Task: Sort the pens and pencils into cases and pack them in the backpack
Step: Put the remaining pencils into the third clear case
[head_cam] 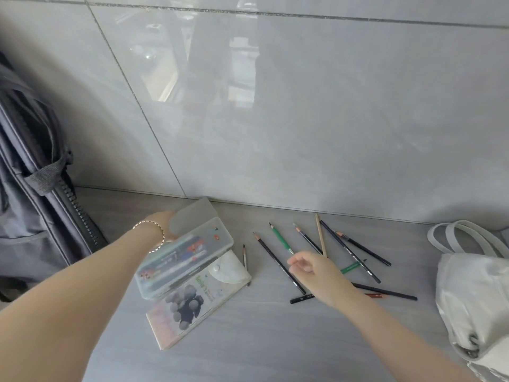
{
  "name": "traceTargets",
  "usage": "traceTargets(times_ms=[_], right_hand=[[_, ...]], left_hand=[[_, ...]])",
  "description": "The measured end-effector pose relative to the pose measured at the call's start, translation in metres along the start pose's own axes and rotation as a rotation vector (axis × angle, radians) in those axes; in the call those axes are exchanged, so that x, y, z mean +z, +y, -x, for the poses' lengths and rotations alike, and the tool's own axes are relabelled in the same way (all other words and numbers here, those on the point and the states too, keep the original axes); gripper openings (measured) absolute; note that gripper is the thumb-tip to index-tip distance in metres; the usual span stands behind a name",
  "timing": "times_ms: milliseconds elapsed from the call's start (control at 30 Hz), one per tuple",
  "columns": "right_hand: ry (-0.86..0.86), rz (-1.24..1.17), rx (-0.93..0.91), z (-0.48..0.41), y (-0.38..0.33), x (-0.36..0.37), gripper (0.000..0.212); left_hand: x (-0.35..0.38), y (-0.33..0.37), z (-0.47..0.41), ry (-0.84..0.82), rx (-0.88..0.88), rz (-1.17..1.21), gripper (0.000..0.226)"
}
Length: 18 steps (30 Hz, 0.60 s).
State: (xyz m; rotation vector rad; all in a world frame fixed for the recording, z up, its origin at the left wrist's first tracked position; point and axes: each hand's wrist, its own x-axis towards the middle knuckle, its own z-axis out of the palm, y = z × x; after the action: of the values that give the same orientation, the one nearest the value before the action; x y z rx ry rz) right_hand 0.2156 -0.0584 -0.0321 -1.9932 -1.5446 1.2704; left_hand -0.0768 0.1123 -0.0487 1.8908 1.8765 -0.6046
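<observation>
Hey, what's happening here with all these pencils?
A person is sorting pencils at a grey counter. Their left hand holds a clear plastic pencil case with its lid open, above a printed case with a snap flap. Their right hand, holding nothing, reaches over the loose pencils scattered on the counter. A dark backpack stands at the left, a white bag at the right.

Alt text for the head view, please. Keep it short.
A person's left hand holds a translucent pencil case, lid open, over a printed snap-flap case on a grey counter, while the right hand reaches, empty, over scattered pencils. A dark backpack stands at left, a white bag at right.
</observation>
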Motion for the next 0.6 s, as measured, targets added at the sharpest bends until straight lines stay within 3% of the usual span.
traceTargets(times_ms=[100,233,333,400,467,533,600], right_hand=[[-0.008,0.022,0.015,-0.001,0.000,0.002,0.017],[0.004,0.007,-0.011,0.000,-0.003,0.002,0.015],[0.050,-0.042,-0.045,0.002,-0.009,0.003,0.012],[0.081,-0.136,-0.053,0.004,-0.018,0.004,0.011],[0.017,-0.429,-0.023,0.005,-0.032,0.006,0.024],[-0.059,-0.842,0.061,0.007,-0.047,0.009,0.031],[-0.038,-1.027,0.086,0.007,-0.054,0.010,0.036]], left_hand=[[-0.002,-0.007,-0.002,0.021,0.011,-0.043,0.071],[-0.010,-0.006,0.009,0.169,0.037,-0.236,0.065],[-0.023,0.011,0.039,0.256,0.052,-0.169,0.056],[-0.034,0.029,0.068,0.247,0.077,0.014,0.042],[-0.038,0.050,0.100,0.098,0.163,0.386,0.032],[-0.032,0.073,0.126,-0.075,0.275,0.712,0.037],[-0.012,0.094,0.140,-0.123,0.403,0.758,0.053]])
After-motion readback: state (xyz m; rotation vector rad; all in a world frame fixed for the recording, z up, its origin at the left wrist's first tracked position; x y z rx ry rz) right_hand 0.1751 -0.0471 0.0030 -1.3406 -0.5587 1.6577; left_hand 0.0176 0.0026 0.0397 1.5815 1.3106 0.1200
